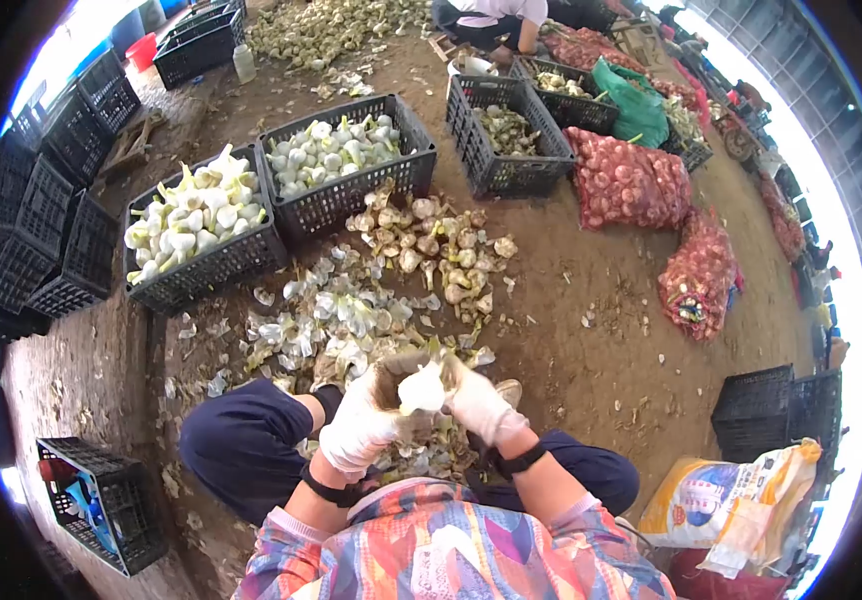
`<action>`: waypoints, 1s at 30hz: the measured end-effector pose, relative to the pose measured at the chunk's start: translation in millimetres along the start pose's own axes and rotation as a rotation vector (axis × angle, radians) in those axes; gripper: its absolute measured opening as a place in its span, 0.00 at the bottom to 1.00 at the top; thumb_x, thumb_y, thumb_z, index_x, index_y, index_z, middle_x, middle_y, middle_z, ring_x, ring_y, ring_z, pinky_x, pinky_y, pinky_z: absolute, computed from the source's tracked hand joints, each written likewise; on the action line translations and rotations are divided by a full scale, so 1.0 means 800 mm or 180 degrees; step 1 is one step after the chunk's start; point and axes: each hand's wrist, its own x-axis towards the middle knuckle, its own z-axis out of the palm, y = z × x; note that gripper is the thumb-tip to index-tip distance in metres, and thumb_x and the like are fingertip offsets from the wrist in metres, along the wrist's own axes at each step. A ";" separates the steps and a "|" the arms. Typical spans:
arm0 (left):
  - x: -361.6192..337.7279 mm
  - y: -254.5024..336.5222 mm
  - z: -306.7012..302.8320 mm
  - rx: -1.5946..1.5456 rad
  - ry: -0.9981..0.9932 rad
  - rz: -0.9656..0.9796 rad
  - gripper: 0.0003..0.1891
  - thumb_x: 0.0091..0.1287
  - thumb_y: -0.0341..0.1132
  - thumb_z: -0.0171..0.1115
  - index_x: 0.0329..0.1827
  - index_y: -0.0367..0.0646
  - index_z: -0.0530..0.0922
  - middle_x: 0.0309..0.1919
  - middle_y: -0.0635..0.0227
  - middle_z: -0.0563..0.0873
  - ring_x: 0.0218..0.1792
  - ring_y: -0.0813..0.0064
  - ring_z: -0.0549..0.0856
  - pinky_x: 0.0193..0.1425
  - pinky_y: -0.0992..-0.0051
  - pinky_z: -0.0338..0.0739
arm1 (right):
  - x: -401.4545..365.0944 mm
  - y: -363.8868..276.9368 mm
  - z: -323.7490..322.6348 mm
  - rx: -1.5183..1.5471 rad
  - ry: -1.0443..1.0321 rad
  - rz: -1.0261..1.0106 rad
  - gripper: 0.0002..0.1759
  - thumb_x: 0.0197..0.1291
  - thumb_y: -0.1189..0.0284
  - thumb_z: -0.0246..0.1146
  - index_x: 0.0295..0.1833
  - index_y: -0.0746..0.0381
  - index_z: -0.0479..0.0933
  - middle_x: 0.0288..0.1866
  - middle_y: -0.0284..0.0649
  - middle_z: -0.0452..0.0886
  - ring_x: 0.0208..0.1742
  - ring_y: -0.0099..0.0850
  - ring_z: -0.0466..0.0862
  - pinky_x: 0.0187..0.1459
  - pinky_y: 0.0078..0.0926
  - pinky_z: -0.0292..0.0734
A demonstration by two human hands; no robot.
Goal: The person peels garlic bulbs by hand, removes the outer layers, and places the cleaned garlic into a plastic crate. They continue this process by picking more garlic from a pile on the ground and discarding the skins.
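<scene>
Both my hands wear white gloves and meet over my lap around one pale garlic bulb (421, 388). My left hand (366, 420) cups the bulb from the left and below. My right hand (479, 402) grips it from the right. Loose white skins and stalk trimmings (326, 325) lie on the dirt floor just beyond my knees. Farther out sits a heap of unpeeled, dirt-brown garlic bulbs (431, 250). Two black crates (201, 262) (346, 195) behind it hold cleaned white bulbs.
Another black crate (511, 140) with garlic and red mesh sacks (631, 180) (701, 275) lie right. Empty crates stack at the left (46, 230) and right (771, 410). A person crouches at the top (491, 20). A printed bag (731, 500) lies by my right side.
</scene>
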 end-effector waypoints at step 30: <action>0.054 -0.059 -0.060 0.0501 0.1356 -0.0125 0.07 0.68 0.32 0.58 0.44 0.39 0.78 0.30 0.71 0.82 0.25 0.82 0.79 0.29 0.80 0.76 | -0.014 -0.034 -0.006 0.3901 -0.1267 0.0565 0.23 0.69 0.80 0.55 0.69 0.64 0.67 0.55 0.35 0.77 0.43 0.21 0.79 0.48 0.20 0.77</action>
